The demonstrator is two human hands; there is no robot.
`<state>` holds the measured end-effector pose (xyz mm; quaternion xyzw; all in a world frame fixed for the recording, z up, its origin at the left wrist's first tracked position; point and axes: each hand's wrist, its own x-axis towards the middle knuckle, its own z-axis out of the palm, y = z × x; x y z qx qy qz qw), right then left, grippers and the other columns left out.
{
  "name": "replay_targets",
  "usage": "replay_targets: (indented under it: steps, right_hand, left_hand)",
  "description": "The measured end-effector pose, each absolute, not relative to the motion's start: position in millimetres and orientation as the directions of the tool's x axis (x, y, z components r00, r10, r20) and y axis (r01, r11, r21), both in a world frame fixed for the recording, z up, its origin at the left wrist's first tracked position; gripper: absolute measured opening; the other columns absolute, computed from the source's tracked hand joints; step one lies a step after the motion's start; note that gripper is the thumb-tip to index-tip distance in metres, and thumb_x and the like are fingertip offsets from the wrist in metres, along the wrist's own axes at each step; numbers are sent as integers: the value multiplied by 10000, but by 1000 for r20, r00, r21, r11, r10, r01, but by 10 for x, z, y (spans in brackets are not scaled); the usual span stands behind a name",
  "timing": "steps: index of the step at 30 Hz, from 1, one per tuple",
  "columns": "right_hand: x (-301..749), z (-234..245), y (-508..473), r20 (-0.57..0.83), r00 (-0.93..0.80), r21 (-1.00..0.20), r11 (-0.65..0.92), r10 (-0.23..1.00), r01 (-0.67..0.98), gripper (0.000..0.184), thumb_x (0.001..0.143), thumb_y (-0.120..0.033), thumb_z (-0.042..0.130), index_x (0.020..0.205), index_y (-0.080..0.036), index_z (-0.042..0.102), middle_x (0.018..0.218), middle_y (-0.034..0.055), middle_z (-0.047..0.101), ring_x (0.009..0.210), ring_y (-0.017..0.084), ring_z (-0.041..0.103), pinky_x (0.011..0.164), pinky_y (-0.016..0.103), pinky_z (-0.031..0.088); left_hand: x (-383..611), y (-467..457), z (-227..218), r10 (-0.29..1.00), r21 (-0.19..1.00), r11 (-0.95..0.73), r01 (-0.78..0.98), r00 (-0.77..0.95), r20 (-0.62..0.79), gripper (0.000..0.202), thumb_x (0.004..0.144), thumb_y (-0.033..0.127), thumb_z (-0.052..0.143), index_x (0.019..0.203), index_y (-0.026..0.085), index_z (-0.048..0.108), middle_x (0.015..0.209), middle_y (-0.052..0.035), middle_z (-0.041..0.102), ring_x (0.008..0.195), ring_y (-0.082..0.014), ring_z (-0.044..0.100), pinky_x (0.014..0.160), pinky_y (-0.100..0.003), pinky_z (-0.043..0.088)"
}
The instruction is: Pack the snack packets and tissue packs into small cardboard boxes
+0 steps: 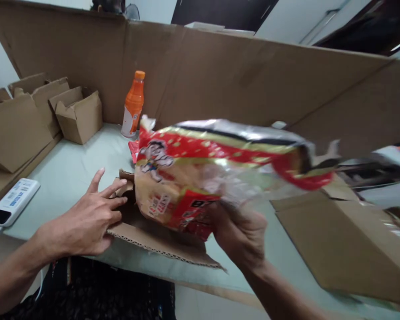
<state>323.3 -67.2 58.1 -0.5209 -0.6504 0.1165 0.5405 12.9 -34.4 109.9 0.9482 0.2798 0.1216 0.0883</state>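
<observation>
My right hand [241, 231] holds a large red and clear plastic snack bag [176, 178] by its underside, fingers pressed into the film. Pale yellow contents and a printed cartoon figure show on it; its right end is smeared by motion. The bag is tilted over an open cardboard box [166, 244] and hides much of the opening. My left hand [89, 213] grips the box's left edge, fingers over the rim and the outermost finger lifted. Behind the bag, part of a small red packet [133, 150] shows on the table.
An orange bottle [133, 104] stands by the tall cardboard wall [226, 75]. Open cardboard boxes [80, 118] are grouped at left. A white power bank [13, 202] with a cable lies at the left edge. Another cardboard box [346, 240] stands at right on the pale green tabletop [86, 162].
</observation>
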Motion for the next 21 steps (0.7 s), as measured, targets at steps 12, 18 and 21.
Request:
replay_targets:
  steps: [12,18,21]
  right_hand:
    - [2759,988,-376,-371,-441,-62,452,817,890,140,818,-110,635,846,-159,763,828,90,776,662,182,686,552,248,412]
    - [2879,938,-414,-152,-599,-266,551,786,791,261,992,-240,557,1168,-159,732,1099,103,790,962,234,745,813,327,565]
    - [3138,1020,-590,327,-485,-308,576,811,757,263,1000,-277,576,1202,-187,718,1167,104,776,1055,234,734,904,367,585]
  left_hand:
    - [72,-462,752,658,131,-745,654,688,307,155,777,82,664,854,176,760,1415,-216,594,1447,-461,452,1144,-780,328]
    - [-38,-523,744,664,298,-744,598,610,433,346,935,143,591,1264,215,670,1657,-180,339,1516,-391,390,1179,-655,412]
    - [-87,-555,668,739,443,-664,602,441,508,584,954,263,654,1507,248,466,1687,-157,297,1503,-353,427,1184,-554,462]
